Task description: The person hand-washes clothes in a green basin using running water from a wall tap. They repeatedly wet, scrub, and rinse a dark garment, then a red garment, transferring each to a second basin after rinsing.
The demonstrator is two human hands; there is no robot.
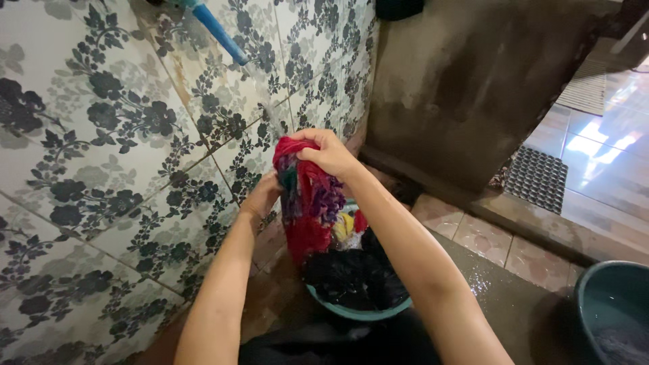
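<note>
Here, above a teal basin of dark laundry, the left hand grips the red patterned cloth from behind while the right hand closes on its top, a blue pipe crossing the tiled wall beyond.

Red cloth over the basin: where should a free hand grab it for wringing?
Probably the lower hanging end of the red cloth, from the left. The right hand already pinches the top and the left hand steadies its left side, so it hangs bunched above the basin.
</note>
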